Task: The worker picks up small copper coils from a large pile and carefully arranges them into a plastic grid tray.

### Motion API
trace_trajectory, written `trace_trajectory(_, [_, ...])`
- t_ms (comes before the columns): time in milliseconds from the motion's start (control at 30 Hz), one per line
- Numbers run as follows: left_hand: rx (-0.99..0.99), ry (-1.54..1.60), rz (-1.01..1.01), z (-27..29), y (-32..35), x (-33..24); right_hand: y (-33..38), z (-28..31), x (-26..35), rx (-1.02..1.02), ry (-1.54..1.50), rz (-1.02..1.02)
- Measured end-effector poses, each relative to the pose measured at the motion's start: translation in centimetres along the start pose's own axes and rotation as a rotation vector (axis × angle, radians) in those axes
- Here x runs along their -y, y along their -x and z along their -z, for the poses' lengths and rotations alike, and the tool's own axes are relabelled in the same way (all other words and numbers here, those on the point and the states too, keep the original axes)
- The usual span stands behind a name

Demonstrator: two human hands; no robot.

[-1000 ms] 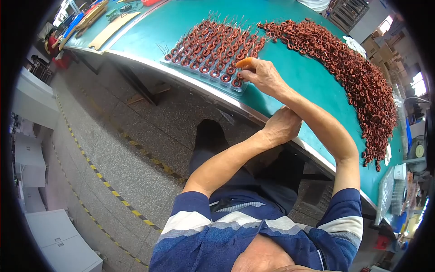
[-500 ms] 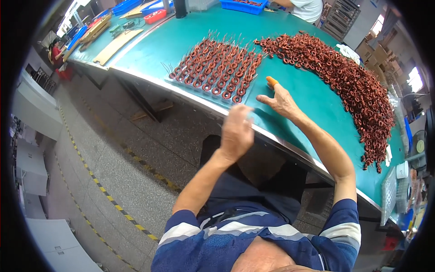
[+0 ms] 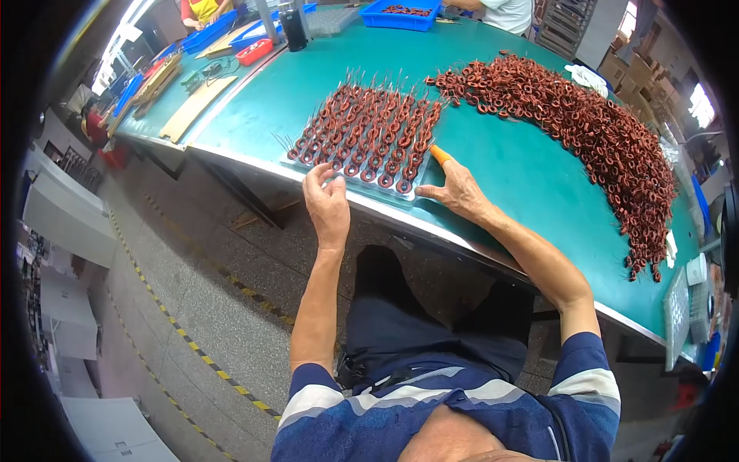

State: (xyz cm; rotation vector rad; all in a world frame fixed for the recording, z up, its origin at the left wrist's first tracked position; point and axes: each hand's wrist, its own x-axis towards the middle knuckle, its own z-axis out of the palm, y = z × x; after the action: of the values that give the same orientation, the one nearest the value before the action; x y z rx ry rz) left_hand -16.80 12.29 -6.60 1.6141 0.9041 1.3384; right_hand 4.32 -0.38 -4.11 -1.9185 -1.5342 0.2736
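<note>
A green table (image 3: 508,165) carries a clear tray (image 3: 362,135) of copper coils, a loose coil heap (image 3: 585,131), blue bins (image 3: 400,14) and a red tray (image 3: 254,51).

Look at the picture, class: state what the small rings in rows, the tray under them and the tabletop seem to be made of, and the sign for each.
Rings: probably wound copper wire, going by the reddish-brown metallic sheen and thin wire ends sticking up.
Tray: likely clear or grey plastic; pale and thin-edged.
Tabletop: seemingly a matte green rubber or vinyl mat with a metal-looking edge strip.
</note>
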Motion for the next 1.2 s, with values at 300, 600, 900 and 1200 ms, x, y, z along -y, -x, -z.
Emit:
trace_trajectory(300, [-0.049,-0.053,-0.074,0.8,-1.9,1.9,-2.5,-1.6,0.7,-0.006,-0.035,-0.019])
trace_trajectory(600, [-0.002,0.142,-0.012,1.9,-3.1,3.2,-9.3,-4.6,2.6,-0.024,-0.119,0.054])
trace_trajectory(900, [-0.046,0.065,-0.062,6.5,0.8,3.3,-18.1,-10.3,5.5,-0.044,-0.086,0.060])
trace_trajectory(1200, [-0.194,0.184,-0.519,10.5,-0.9,-6.0,-21.4,-14.9,4.8,-0.182,0.072,0.174])
